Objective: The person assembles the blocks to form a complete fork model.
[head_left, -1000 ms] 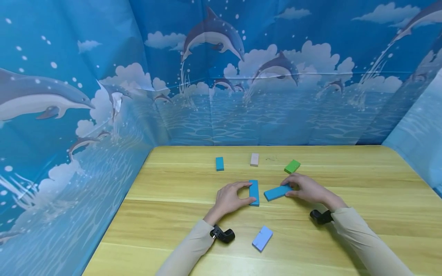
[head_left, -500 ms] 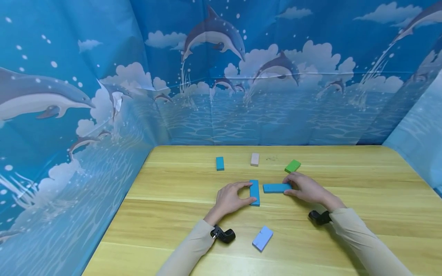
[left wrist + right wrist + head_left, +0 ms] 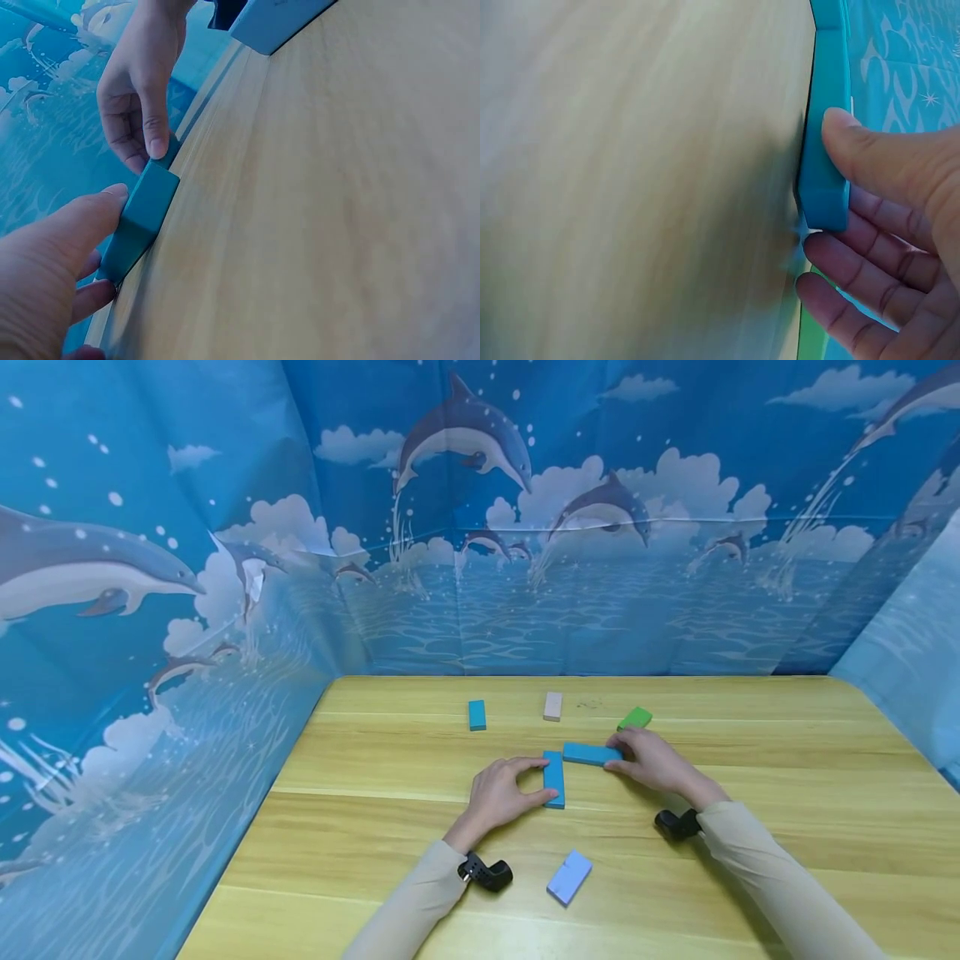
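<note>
In the head view my left hand [image 3: 497, 792] pinches an upright-running blue block [image 3: 553, 781] across its length, thumb at the near end and a finger at the far end. My right hand [image 3: 654, 762] holds a second blue block [image 3: 587, 754] by its right end, thumb on the near side. The two blocks meet at the first one's upper right corner, roughly at a right angle. From the right wrist, the thumb lies along the side of the held block [image 3: 826, 142], with the other fingers below and behind it.
Beyond the hands lie a small blue block [image 3: 477, 716], a pale pink block [image 3: 552, 706] and a green block [image 3: 635, 719]. Nearer the body is a lavender block [image 3: 569, 877]. A dolphin-printed curtain [image 3: 487, 602] stands along the back edge of the wooden table [image 3: 360, 827].
My right hand has turned its block from slanting to nearly crosswise, then moved it left and away to the far end of the other block. My left hand has stayed in place.
</note>
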The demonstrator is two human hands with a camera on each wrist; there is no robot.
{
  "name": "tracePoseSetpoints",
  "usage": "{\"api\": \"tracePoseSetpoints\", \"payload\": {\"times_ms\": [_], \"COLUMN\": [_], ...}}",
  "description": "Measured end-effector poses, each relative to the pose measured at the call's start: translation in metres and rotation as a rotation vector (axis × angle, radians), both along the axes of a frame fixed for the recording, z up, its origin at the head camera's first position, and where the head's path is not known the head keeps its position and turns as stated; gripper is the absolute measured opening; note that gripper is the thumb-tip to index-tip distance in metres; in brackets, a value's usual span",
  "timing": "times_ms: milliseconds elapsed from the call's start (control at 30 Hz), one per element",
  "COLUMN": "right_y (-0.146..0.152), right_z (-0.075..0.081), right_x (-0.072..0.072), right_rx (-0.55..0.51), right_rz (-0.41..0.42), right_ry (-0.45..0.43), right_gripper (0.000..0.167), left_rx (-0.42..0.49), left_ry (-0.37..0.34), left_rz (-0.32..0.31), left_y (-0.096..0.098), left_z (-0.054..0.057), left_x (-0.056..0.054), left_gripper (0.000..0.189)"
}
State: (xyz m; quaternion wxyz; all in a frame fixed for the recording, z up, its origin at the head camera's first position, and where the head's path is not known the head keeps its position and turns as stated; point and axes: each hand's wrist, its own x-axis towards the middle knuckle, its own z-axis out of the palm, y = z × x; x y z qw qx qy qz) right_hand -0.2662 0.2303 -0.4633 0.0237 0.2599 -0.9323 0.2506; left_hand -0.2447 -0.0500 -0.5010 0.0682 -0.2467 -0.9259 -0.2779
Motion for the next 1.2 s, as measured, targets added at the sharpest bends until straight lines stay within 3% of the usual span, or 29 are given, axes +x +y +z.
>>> {"api": "tracePoseSetpoints", "payload": {"times_ms": [267, 567, 800, 1200], "right_y": [-0.008, -0.021, -0.033, -0.046], "right_z": [-0.001, -0.004, -0.006, -0.008], "right_x": [-0.008, -0.018, -0.025, -0.031], "right_rx": [-0.033, -0.058, -0.046, -0.048], "right_rz": [-0.031, -0.016, -0.020, 0.020], "right_ry": [0.014, 0.089, 0.048, 0.050], "right_gripper": [0.024, 0.025, 0.027, 0.026], "left_rx": [-0.005, -0.024, -0.025, -0.019], "left_ry": [0.006, 0.019, 0.022, 0.032], "left_rz": [0.014, 0.014, 0.014, 0.005], "left_y": [0.001, 0.001, 0.000, -0.001], "left_z": [-0.001, -0.001, -0.001, -0.002], "left_x": [0.000, -0.001, 0.000, -0.001], "left_gripper": [0.054, 0.054, 0.054, 0.054]}}
